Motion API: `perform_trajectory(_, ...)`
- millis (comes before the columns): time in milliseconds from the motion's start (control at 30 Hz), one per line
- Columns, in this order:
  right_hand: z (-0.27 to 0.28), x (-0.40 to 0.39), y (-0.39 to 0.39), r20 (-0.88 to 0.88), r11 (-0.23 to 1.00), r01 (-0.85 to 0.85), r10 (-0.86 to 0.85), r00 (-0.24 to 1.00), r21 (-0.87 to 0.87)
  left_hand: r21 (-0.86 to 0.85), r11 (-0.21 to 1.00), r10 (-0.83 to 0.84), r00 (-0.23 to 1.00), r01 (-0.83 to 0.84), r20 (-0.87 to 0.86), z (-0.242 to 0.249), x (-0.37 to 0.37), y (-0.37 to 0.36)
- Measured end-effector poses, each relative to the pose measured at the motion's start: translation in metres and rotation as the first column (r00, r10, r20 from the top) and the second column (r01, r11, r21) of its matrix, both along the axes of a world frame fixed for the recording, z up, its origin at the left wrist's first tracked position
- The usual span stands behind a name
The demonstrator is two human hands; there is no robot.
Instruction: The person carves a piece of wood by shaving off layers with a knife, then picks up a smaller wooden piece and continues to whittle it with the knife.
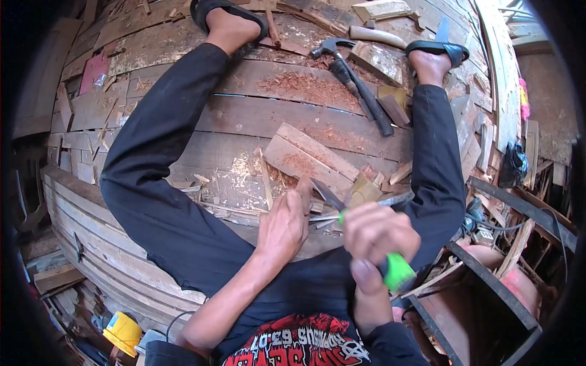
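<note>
My right hand [379,233] is wrapped round the bright green handle of a chisel [328,195], slightly blurred by motion. The metal blade slants up and left towards the fingertips of my left hand [285,218]. That hand is closed, fingers together and pointing forward; whatever it holds, if anything, is hidden. Just beyond both hands lies a wooden board [308,157] on the plank floor, with reddish shavings on it. A small wood block [365,190] sits beside the blade.
My legs are spread on either side. Between my feet lie a claw hammer [363,91], a curved pale handle [378,36] and wood offcuts [377,62]. Reddish shavings [311,84] cover some planks. A metal frame [488,277] stands at right, a yellow container [122,332] at lower left.
</note>
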State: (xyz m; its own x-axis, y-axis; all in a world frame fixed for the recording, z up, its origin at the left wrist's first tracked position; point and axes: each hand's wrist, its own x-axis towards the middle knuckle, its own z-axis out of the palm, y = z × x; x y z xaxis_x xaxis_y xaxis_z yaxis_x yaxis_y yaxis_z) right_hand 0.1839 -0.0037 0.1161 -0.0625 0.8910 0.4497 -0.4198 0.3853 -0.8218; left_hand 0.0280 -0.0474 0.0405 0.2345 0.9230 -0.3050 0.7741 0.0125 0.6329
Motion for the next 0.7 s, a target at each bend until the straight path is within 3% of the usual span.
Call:
perform_trajectory(33,0.004,0.0,-0.002,-0.06,1.0,-0.015,0.014,0.998,-0.003,-0.007,1.0,0.011,1.0,-0.011,0.0,-0.003,-0.002,-0.002)
perform_trajectory(167,-0.049,-0.016,-0.009,0.196,0.998,0.038,-0.027,0.98,-0.055,-0.006,1.0,-0.001,1.0,0.001,0.004,-0.008,0.0,-0.007)
perform_trajectory(267,-0.012,-0.002,-0.008,0.026,0.994,0.042,-0.039,0.999,-0.102,-0.043,0.999,0.014,1.0,-0.015,-0.014,-0.014,-0.001,-0.013)
perform_trajectory(300,-0.008,0.002,-0.008,-0.021,0.999,0.013,-0.014,1.0,-0.045,-0.044,0.999,0.017,1.0,-0.017,-0.007,-0.014,-0.001,-0.011)
perform_trajectory(400,-0.03,-0.009,-0.008,0.034,0.991,0.036,-0.031,0.999,-0.128,-0.064,0.998,0.017,1.0,-0.018,-0.012,-0.003,0.001,-0.006)
perform_trajectory(500,-0.021,-0.005,-0.005,0.044,0.995,0.076,-0.073,0.996,-0.059,-0.048,0.999,0.021,1.0,-0.021,0.002,-0.004,-0.001,-0.004)
perform_trajectory(600,-0.008,0.003,-0.006,-0.081,0.997,-0.006,0.0,0.997,-0.081,-0.036,0.998,0.056,0.998,-0.055,0.03,-0.008,0.0,-0.007)
perform_trajectory(700,-0.035,-0.012,-0.008,0.169,0.991,0.032,-0.009,0.986,-0.133,-0.068,0.997,0.044,0.999,-0.043,0.007,0.0,0.002,-0.004)
